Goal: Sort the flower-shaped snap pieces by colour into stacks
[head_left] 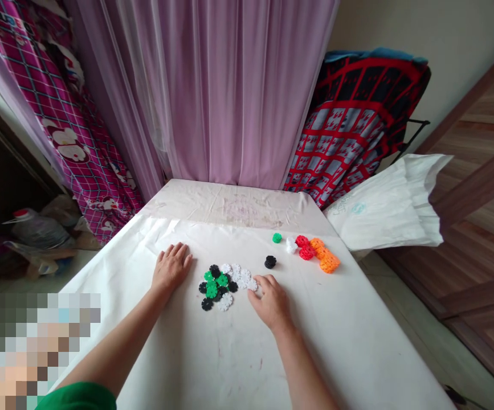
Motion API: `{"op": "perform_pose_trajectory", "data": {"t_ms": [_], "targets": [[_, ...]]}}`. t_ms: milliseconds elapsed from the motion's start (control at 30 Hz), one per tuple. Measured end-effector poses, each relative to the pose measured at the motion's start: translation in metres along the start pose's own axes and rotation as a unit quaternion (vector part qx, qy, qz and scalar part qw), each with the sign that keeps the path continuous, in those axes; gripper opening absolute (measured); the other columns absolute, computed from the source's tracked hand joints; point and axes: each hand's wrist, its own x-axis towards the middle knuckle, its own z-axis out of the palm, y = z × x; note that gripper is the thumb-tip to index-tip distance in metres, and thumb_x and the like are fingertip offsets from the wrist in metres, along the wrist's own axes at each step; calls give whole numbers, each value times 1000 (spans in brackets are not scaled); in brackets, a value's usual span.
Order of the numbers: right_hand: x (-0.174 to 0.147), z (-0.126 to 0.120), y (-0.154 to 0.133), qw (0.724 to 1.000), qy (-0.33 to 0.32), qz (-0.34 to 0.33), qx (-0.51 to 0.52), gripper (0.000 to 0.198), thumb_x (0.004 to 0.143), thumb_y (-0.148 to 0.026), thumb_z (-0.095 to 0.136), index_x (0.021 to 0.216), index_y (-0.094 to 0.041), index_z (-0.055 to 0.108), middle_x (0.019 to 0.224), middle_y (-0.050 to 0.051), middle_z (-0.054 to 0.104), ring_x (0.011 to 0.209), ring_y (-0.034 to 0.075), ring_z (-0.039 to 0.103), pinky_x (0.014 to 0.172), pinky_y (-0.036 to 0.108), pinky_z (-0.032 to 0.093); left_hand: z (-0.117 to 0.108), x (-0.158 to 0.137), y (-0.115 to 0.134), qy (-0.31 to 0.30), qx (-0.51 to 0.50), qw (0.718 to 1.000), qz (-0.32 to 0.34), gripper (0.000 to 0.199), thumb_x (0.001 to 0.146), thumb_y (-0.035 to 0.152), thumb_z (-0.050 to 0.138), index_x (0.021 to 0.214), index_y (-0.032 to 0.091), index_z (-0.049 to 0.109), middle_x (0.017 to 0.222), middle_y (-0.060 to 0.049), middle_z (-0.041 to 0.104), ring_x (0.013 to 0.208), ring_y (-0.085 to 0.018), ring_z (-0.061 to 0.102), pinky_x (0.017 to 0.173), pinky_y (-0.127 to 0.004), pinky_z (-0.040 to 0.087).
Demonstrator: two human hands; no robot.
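Observation:
My left hand (pixel 172 266) lies flat on the white-covered table, fingers stretched out and holding nothing. To its right is a loose pile of notched plastic discs: green discs (pixel 211 290), black discs (pixel 207 304) and white discs (pixel 225 302). At the pile's right edge, my right hand (pixel 271 302) has its thumb and index finger on a white disc (pixel 252 284); its other fingers are curled and partly hidden. Beyond this hand stand small stacks of the same sort of disc: a black stack (pixel 270 262), a green stack (pixel 277 238) and a white stack (pixel 291 245).
Red stacks (pixel 306 250) and orange stacks (pixel 329 262) sit at the table's right side. A white bag (pixel 394 205) rises beside the right table edge. Purple curtains (pixel 229 91) hang behind the table (pixel 229 364). A blurred-out area covers the lower left.

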Motion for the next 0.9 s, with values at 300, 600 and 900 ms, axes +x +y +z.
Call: {"op": "perform_pose_trajectory", "data": {"t_ms": [300, 600, 900], "targets": [[-1, -6, -14, 995, -31, 52, -82, 20, 82, -32, 66, 100, -24, 71, 101, 5, 67, 90, 18, 63, 74, 26, 43, 8, -42, 8, 13, -5, 1000, -1, 59, 98, 52, 31, 147, 22, 43, 159, -9, 37, 147, -31, 28, 119, -52, 22], [-2, 14, 16, 996, 77, 23, 45, 13, 78, -26, 57, 86, -20, 65, 89, 4, 68, 65, 15, 59, 65, 28, 45, 9, -49, 8, 30, -33, 999, -2, 55, 98, 48, 31, 144, 22, 47, 156, -10, 41, 146, -31, 30, 117, -52, 23], [0, 13, 15, 997, 73, 9, 38, 17, 78, -26, 54, 90, -21, 65, 89, 3, 68, 65, 15, 56, 67, 28, 44, 5, -51, 9, 13, -28, 1000, 0, 54, 98, 45, 29, 143, 21, 47, 155, -9, 42, 145, -30, 31, 118, -50, 22]]}}
